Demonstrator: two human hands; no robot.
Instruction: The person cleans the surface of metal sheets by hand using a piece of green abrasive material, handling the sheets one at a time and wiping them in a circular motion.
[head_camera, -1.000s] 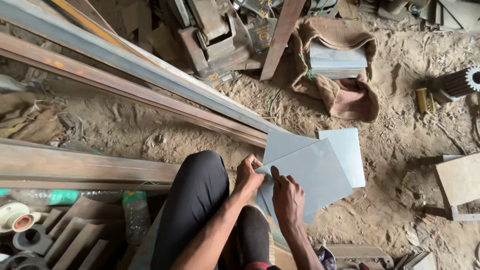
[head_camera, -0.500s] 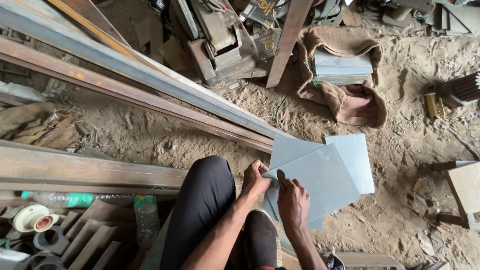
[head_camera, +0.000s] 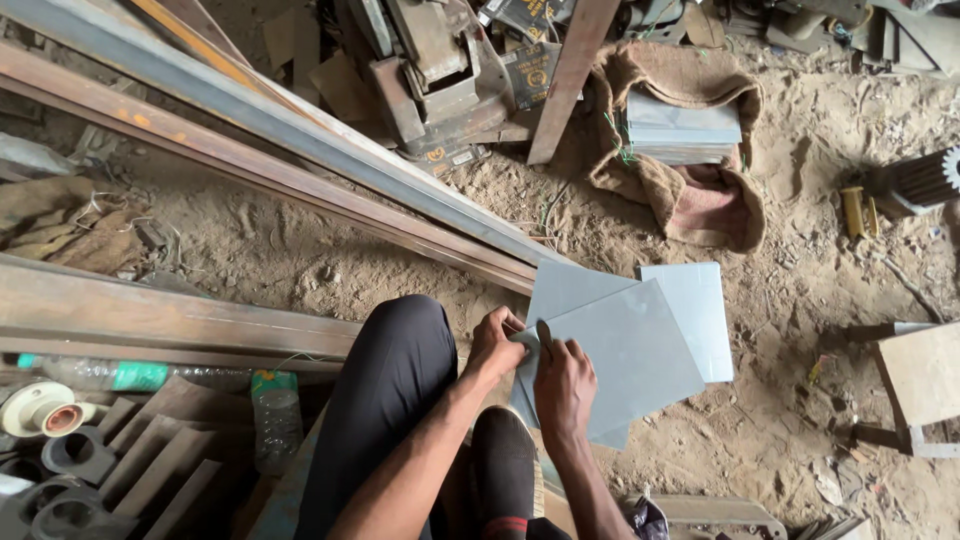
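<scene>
Sheets: three grey square sheets (head_camera: 640, 350) lie overlapped on the sandy floor (head_camera: 800, 440), just ahead of the person's bent knee.
Left hand: the left hand (head_camera: 495, 345) is curled shut, pinching the near corner of the top sheet.
Right hand: the right hand (head_camera: 562, 385) rests on the same corner, fingers bent and thumb raised, gripping the sheet edge.
Sack: an open burlap sack (head_camera: 690, 190) lies further off; inside sits a stack of similar grey sheets (head_camera: 682, 128).
Bottles: two plastic bottles (head_camera: 275, 415) lie at the left, contents unclear.
Beams: long rusty steel beams (head_camera: 250, 160) cross the floor diagonally.
</scene>
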